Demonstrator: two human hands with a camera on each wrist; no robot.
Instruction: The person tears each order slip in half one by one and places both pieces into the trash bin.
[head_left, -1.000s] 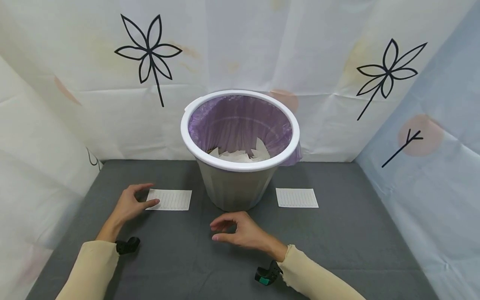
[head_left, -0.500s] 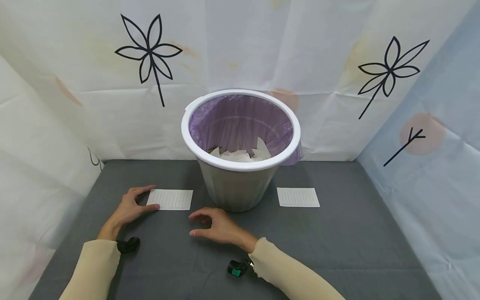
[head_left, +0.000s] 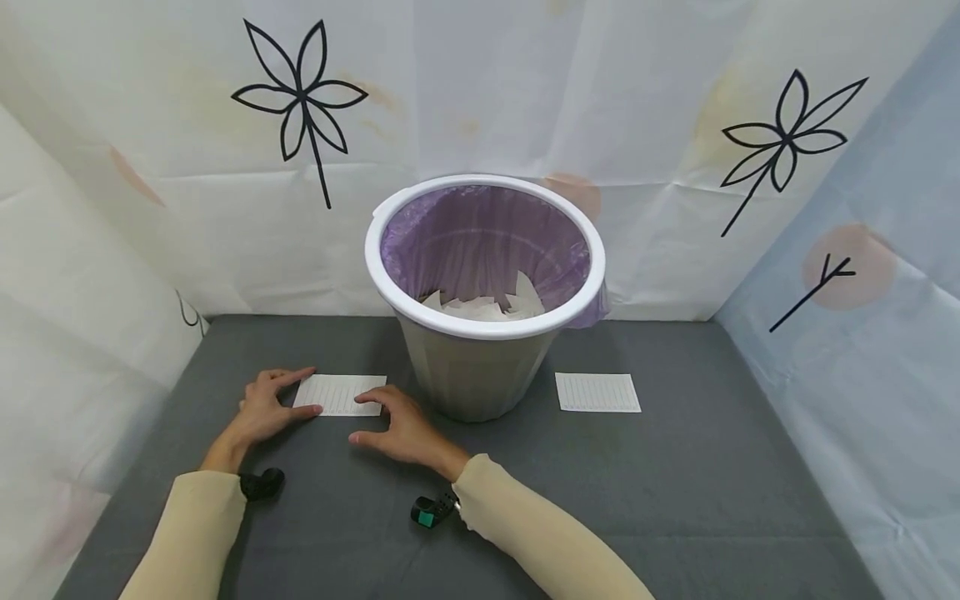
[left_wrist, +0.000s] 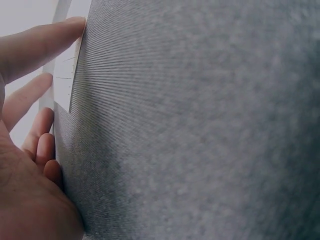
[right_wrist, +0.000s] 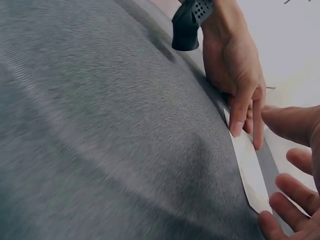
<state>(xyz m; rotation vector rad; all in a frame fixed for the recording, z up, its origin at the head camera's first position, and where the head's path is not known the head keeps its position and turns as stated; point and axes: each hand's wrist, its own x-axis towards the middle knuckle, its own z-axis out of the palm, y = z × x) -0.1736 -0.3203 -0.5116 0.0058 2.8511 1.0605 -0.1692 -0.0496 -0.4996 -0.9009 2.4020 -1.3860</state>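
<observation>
A small white lined paper sheet (head_left: 341, 395) lies flat on the grey cloth, left of the bin. At its left end my left hand (head_left: 262, 408) rests with thumb and index finger spread, the tips on the two left corners. In the left wrist view the thumb reaches onto the edge of the sheet. My right hand (head_left: 408, 431) hovers by the sheet's right end, thumb and index finger apart, the index fingertip overlapping the sheet in the head view. Nothing is between its fingers. The right wrist view shows the sheet (right_wrist: 248, 170) lying between both hands.
A pale bin (head_left: 472, 375) with a white rim and a purple liner (head_left: 480, 233) stands at the back middle, with torn white paper pieces (head_left: 487, 309) inside. A second lined sheet (head_left: 597, 392) lies right of it. White printed fabric (head_left: 480, 100) encloses the table.
My right hand has moved left from in front of the bin to the sheet's right end, its thumb and index finger parting wider. The left hand stays at the sheet's left end.
</observation>
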